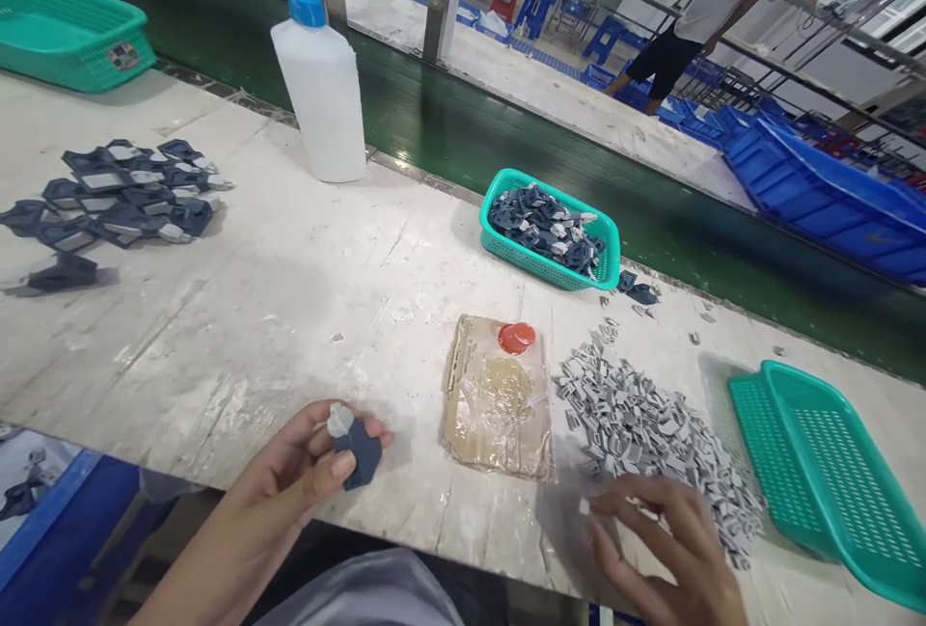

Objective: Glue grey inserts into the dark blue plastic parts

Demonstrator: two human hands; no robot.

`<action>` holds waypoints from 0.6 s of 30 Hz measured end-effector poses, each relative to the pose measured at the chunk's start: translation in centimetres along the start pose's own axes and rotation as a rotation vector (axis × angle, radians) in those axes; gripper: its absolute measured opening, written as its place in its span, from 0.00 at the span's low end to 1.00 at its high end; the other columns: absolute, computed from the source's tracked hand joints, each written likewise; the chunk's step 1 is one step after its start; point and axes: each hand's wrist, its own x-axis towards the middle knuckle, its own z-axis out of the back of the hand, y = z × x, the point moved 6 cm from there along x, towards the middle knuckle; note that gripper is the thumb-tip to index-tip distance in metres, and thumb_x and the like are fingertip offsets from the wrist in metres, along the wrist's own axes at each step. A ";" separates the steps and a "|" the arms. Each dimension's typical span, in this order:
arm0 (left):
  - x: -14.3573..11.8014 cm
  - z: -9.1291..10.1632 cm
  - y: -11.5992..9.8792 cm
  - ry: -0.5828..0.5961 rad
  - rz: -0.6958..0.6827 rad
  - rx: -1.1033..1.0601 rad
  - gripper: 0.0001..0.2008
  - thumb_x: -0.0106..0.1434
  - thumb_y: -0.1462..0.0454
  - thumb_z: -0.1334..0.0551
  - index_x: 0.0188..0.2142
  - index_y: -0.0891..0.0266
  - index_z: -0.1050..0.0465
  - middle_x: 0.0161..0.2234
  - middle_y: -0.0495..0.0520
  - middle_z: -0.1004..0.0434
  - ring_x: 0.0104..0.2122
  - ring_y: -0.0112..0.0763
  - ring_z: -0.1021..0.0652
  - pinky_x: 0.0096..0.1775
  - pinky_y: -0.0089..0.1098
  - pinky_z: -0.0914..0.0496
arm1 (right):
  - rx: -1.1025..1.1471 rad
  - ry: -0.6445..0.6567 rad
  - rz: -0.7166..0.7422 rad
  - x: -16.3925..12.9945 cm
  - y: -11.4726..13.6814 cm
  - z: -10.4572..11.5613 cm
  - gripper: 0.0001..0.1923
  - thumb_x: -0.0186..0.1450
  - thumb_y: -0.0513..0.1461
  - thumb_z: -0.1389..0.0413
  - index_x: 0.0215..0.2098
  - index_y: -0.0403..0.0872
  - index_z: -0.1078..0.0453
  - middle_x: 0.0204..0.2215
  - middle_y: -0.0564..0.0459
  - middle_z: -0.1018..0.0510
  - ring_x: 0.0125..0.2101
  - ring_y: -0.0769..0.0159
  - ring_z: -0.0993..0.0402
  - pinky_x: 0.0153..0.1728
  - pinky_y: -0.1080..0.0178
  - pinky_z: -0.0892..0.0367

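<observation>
My left hand (308, 467) grips a small dark blue plastic part (358, 452) with a pale insert at its top, just over the near edge of the table. My right hand (662, 539) rests with fingers spread at the near edge of a heap of small grey clips (651, 423), fingertips touching the nearest ones. Whether a clip is pinched between the fingers cannot be seen. Between both hands lies a cardboard pad (499, 399) covered in clear tape, with a smear of glue and a red cap (516, 337) on it.
A small teal basket (612, 245) of dark blue parts stands behind the pad. An empty teal basket (817, 472) sits at the right, another teal basket (65, 33) far left. Finished parts (120, 202) lie in rows at left. A glue bottle (322, 86) stands by the green conveyor (449, 124). A person (705, 9) stands beyond.
</observation>
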 end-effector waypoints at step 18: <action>-1.1 -0.7 2.2 0.149 0.215 -0.324 0.19 0.47 0.57 0.30 0.41 0.57 0.22 0.29 0.52 0.24 0.35 0.32 0.28 0.34 0.28 0.30 | -0.060 -0.019 0.028 10.7 0.5 -5.6 0.01 0.59 0.36 0.44 0.31 0.48 0.30 0.36 0.50 0.33 0.39 0.61 0.42 0.39 0.56 0.42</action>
